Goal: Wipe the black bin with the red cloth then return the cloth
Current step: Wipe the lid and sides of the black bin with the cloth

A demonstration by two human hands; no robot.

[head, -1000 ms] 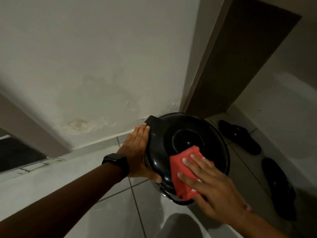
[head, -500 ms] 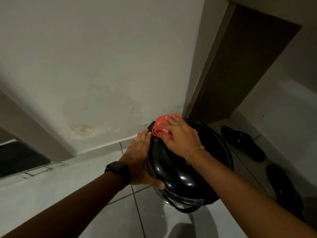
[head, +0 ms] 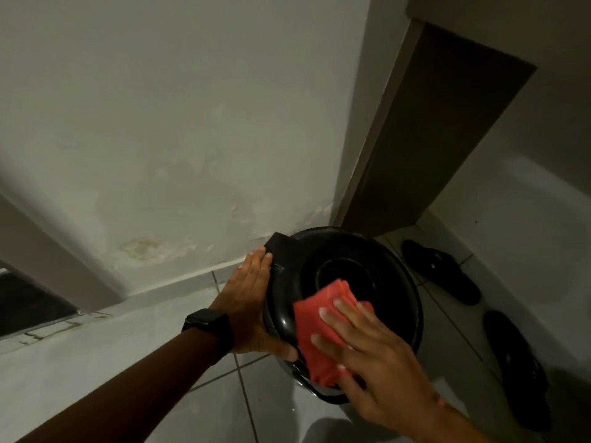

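The black bin (head: 393, 279) stands on the tiled floor by the wall corner, its round glossy lid facing up. My left hand (head: 251, 302), with a black watch on the wrist, lies flat against the lid's left side, thumb hooked under the near rim. My right hand (head: 377, 362) presses the folded red cloth (head: 315, 327) onto the near part of the lid with spread fingers. The cloth hangs over the front rim. The bin's body below the lid is mostly hidden.
A pale wall (head: 179, 129) rises just behind the bin, with a brown door (head: 425, 132) at the corner. Two dark slippers (head: 439, 273) (head: 515, 362) lie on the floor to the right. Light floor tiles (head: 224, 407) spread below.
My right hand has dragged the red cloth from the lid's far left hinge back toward me to the near rim. The left hand keeps its hold on the lid's side.
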